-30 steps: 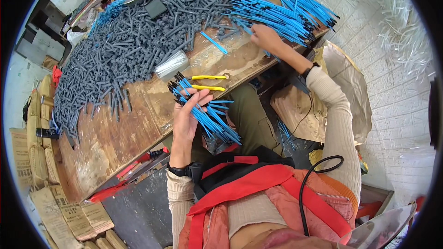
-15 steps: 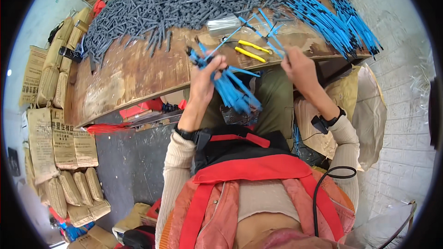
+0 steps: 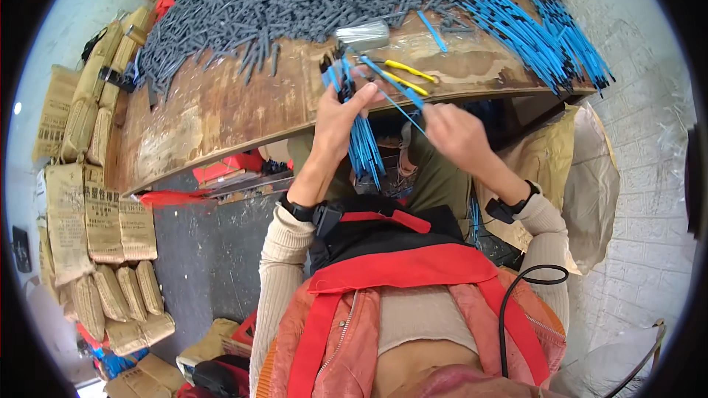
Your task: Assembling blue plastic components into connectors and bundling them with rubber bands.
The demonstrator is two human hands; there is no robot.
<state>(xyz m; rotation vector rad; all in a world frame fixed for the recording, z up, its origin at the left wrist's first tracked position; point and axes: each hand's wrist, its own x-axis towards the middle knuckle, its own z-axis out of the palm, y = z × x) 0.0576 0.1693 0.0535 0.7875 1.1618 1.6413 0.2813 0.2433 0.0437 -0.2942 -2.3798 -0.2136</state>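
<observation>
My left hand (image 3: 335, 121) is closed round a bundle of thin blue sticks (image 3: 365, 151) with black tips. The bundle hangs below the fist, its black ends sticking up over the table's front edge. To the right, my right hand (image 3: 459, 135) is closed on the lower ends of a few blue sticks (image 3: 400, 88), which slant up toward the bundle. How many it holds I cannot tell. Behind them, on the table, lie pliers with yellow handles (image 3: 410, 69), partly covered by the sticks. Farther back is one loose blue stick (image 3: 433, 32).
A big heap of grey plastic pieces (image 3: 295, 0) covers the back of the wooden table (image 3: 214, 121). Piles of blue sticks (image 3: 516, 37) lie at its right end. A clear-wrapped pack (image 3: 363, 35) sits mid-table. Brown sacks (image 3: 103, 206) stand along the left; brown paper (image 3: 546, 151) is at right.
My right hand has moved left and down, bringing its blue sticks off the table toward the bundle. In my left hand the bundle now hangs straighter.
</observation>
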